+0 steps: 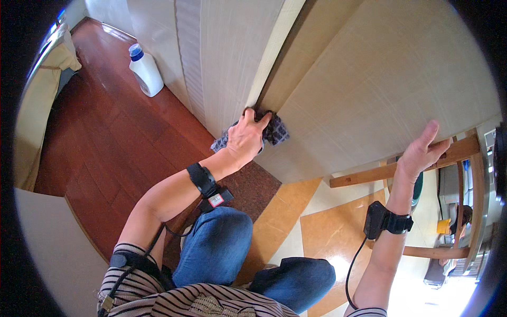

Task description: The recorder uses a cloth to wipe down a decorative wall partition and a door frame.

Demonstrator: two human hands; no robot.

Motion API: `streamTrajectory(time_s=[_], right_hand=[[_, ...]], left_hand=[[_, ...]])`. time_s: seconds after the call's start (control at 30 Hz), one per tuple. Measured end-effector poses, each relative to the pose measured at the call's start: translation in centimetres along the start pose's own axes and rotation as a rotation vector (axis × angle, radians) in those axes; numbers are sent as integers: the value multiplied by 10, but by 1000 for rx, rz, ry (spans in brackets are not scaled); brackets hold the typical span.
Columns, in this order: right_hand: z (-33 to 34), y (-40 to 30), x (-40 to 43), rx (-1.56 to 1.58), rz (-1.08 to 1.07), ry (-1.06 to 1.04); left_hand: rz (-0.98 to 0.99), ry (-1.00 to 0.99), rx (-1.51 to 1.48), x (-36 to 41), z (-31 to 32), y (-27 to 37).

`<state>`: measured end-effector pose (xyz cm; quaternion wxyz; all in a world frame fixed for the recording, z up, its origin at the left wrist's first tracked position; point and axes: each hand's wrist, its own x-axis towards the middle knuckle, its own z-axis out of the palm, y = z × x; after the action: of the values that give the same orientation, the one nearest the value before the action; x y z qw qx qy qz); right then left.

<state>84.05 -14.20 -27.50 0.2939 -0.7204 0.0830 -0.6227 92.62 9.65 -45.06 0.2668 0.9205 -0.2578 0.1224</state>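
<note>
My left hand (pixel 247 134) presses a dark, checked cloth (pixel 279 130) against the pale panelled surface, at the low end of a dark vertical gap. Two fingertips reach into the cloth there, and part of it hangs out on both sides of the hand. On the right, my right hand (pixel 422 152) rests at the edge of the broad pale panel (pixel 376 91), thumb raised and fingers partly hidden behind the edge. Left of the gap stands a narrower pale panel (pixel 233 47).
A white bottle (pixel 146 73) with a blue cap stands on the red-brown wood floor (pixel 115 138) by the wall. Orange and white tiles (pixel 340 226) begin beyond a dark stone threshold (pixel 253 186). Wooden furniture (pixel 364 174) stands behind the panel at right. A person (pixel 465 216) is farther off.
</note>
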Motion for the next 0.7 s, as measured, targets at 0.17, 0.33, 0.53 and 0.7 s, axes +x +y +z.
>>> streamTrajectory(time_s=[0.17, 0.33, 0.53, 0.7], right_hand=[[0, -2, 0, -8, 17, -1], [0, -9, 2, 32, 69, 21], [-3, -2, 3, 76, 41, -37], [-1, -7, 2, 78, 81, -18]], left_hand=[[46, 84, -8, 2, -4, 1], [36, -18, 89, 0, 7, -1], [-28, -65, 6, -3, 4, -3], [-55, 48, 23, 4, -1, 9]])
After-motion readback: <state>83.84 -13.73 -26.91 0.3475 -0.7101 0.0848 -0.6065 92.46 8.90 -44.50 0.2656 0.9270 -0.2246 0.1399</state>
